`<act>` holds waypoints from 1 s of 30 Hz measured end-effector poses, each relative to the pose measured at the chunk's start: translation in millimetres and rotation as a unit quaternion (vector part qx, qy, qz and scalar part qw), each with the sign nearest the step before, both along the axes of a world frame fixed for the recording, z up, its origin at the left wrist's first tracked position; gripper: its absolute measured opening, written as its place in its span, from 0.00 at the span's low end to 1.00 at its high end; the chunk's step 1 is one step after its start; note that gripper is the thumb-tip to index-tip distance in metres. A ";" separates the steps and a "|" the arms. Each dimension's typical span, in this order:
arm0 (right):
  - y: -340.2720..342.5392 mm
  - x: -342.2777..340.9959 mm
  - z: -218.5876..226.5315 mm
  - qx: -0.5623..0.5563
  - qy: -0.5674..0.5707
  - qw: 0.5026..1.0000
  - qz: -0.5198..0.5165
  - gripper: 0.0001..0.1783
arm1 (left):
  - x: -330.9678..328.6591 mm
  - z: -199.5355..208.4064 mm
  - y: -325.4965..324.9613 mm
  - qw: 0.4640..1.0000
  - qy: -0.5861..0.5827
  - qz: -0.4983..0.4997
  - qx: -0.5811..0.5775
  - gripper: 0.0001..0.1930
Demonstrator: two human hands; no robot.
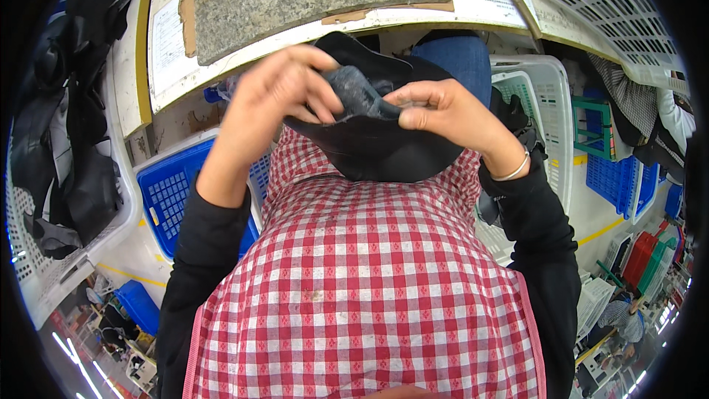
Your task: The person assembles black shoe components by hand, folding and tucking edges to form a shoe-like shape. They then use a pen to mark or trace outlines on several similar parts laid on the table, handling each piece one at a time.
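A floppy black leather piece [391, 149] lies over my lap, folded open, with a worn grey-blue patch [354, 90] showing inside its fold. My right hand [447, 107] pinches the piece's edge between thumb and fingers, on the right of the patch. From the left, my left hand [290, 89] curls its fingers over the other side of the fold, against the grey-blue patch. That hand is slightly blurred, and its thumb is hard to make out. The exact kind of leather part does not show.
Ahead stands a white worktable with a speckled grey board [317, 0]. A white basket of black leather pieces [70, 133] is at the left, beside a blue crate [173, 185]. White baskets [557, 96] stand at the right, and another basket [602, 0] sits on the table.
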State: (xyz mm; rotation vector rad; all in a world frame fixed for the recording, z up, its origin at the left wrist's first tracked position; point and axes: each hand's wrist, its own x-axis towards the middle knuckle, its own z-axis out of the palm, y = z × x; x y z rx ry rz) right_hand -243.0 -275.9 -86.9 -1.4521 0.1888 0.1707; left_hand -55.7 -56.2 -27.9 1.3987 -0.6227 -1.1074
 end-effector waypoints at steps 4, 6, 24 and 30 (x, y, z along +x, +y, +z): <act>14.3 -6.5 -6.6 -0.070 0.013 0.997 -0.031 0.19 | 28.2 -16.0 -18.2 0.975 -0.189 -0.116 0.015 0.24; 18.4 -6.9 -9.0 -0.067 -0.009 0.997 -0.046 0.19 | 38.4 -23.0 -33.4 0.917 -0.358 -0.176 0.021 0.26; 34.7 7.2 -12.0 -0.093 0.003 0.988 -0.122 0.13 | 36.2 -31.1 -55.9 0.957 -0.146 -0.239 0.072 0.06; 43.4 9.2 -12.3 -0.103 -0.020 0.983 -0.150 0.11 | 42.2 -33.1 -49.3 0.956 -0.143 -0.253 0.039 0.07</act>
